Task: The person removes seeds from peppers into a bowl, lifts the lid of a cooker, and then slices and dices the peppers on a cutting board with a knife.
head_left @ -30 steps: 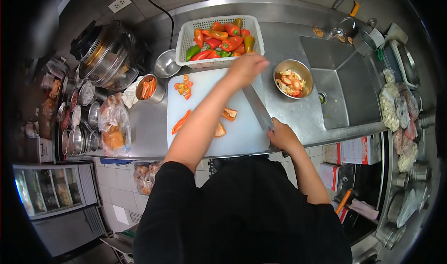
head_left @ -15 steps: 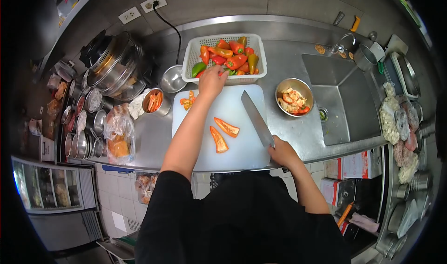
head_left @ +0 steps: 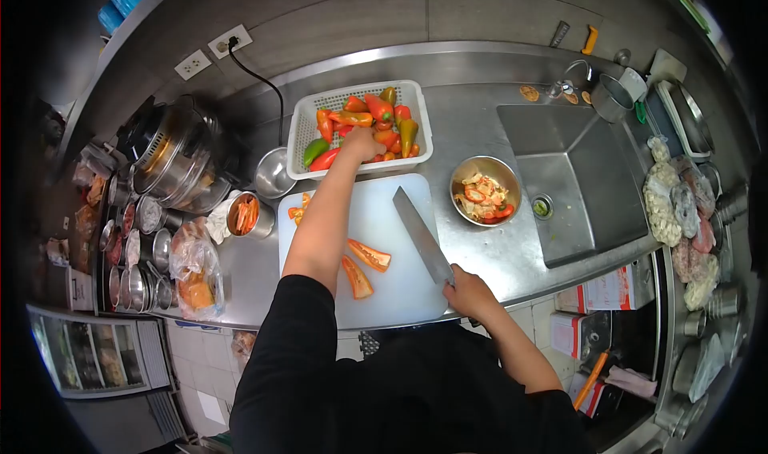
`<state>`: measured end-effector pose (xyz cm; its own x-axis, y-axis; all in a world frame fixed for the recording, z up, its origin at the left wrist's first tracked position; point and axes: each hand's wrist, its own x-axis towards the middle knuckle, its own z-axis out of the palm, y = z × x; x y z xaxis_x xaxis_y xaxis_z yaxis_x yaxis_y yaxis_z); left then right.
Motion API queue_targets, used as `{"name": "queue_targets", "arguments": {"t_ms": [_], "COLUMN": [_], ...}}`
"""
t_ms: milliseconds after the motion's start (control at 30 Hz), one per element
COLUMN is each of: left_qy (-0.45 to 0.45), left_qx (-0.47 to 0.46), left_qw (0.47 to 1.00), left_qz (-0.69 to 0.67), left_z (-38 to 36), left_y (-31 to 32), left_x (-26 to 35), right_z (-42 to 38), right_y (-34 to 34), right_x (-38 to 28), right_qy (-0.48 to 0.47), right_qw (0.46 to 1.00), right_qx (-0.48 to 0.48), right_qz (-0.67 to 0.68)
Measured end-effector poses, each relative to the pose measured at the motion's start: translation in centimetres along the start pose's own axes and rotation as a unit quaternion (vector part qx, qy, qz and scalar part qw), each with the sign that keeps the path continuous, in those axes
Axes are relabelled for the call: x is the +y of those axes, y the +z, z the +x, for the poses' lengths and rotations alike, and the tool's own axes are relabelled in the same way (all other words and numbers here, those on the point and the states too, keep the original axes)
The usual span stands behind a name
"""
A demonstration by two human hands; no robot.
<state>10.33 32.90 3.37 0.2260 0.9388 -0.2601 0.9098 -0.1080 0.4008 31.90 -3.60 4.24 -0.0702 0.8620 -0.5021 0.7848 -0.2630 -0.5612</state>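
My left hand (head_left: 365,145) reaches into a white plastic basket (head_left: 301,134) of red, orange and green peppers (head_left: 378,108). Its fingers are down among the peppers and mostly hidden. In my right hand (head_left: 472,292) is the handle of a large kitchen knife (head_left: 422,236), its blade lying over the right side of a white cutting board (head_left: 400,302). Two pepper halves (head_left: 370,256), cut sides up, rest on the board. Small pepper pieces (head_left: 298,209) sit at its upper left, partly behind my left forearm.
Right of the board stands a steel bowl (head_left: 455,184) with pepper cores and scraps, then a sink (head_left: 592,182). To the left are a steel container of pepper strips (head_left: 248,214), a steel bowl (head_left: 274,172), a bagged item (head_left: 196,270) and a glass-bowled appliance (head_left: 180,154).
My left hand has moved deeper among the peppers, shifting some of them. The knife stays in my right hand over the board. The whole view has shifted, with the counter lower in frame.
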Motion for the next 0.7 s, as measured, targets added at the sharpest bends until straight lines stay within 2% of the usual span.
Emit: {"name": "queue_targets", "arguments": {"t_ms": [33, 100, 133, 200, 233, 300, 367, 433, 467, 533, 567, 633, 667, 700], "left_qy": [-0.003, 0.084, 0.082, 0.107, 0.103, 0.092, 0.068, -0.015, -0.017, -0.070, -0.068, -0.041, -0.040, -0.011], "left_qx": [0.003, 0.166, 0.166, 0.194, 0.192, 0.184, 0.185, 0.065, 0.063, 0.089, 0.089, 0.101, 0.102, 0.101], "left_qw": [1.000, 0.982, 0.982, 0.951, 0.951, 0.908, 0.900, 0.843, 0.844, 0.885, 0.884, 0.947, 0.946, 0.965], "left_qz": [0.002, 0.029, 0.031, -0.217, -0.218, -0.364, -0.389, -0.533, -0.533, -0.452, -0.453, -0.303, -0.304, -0.241], "left_z": [-0.7, -3.5, -4.8, -7.9, -10.8, -17.3, -18.9, -19.8, -20.2, -20.8, -20.9, -21.5, -21.8, -22.8], "left_y": [-0.1, -0.3, -0.6, -1.1, -1.4, -1.8, 1.8, 5.8, 7.1, 8.6, 8.9, 8.1, 8.0, 6.7], "left_x": [-0.4, -1.1, -1.5, -2.4, -1.8, 0.1, -1.9, -4.3, -5.1, -6.1, -6.7, -7.2, -7.2, -6.4], "right_z": [0.0, 0.2, 0.1, 0.1, 0.1, 0.3, 0.0, -0.3, -0.4, -0.5, -0.5, -0.5, -0.5, -0.6], "right_y": [0.0, 0.2, 0.2, 0.0, 0.1, 0.3, 0.1, 0.1, 0.3, 0.7, 0.9, 1.4, 1.5, 1.6], "right_x": [0.1, 0.7, 0.7, 0.8, 1.0, 1.2, 0.7, 0.6, 0.5, 0.3, 0.3, 0.3, 0.3, 0.2], "right_qy": [-0.005, -0.011, -0.013, -0.015, -0.014, -0.020, -0.022, 0.004, -0.003, -0.007, -0.013, -0.022, -0.021, -0.019], "right_qw": [1.000, 1.000, 1.000, 0.999, 0.999, 0.998, 0.998, 0.997, 0.997, 0.997, 0.998, 0.997, 0.998, 0.998], "right_qx": [-0.001, 0.007, 0.005, 0.005, 0.001, 0.018, 0.020, 0.010, 0.017, 0.031, 0.045, 0.046, 0.046, 0.046], "right_qz": [0.000, 0.024, 0.026, 0.039, 0.039, 0.054, 0.063, 0.078, 0.078, 0.064, 0.049, 0.060, 0.048, 0.038]}}
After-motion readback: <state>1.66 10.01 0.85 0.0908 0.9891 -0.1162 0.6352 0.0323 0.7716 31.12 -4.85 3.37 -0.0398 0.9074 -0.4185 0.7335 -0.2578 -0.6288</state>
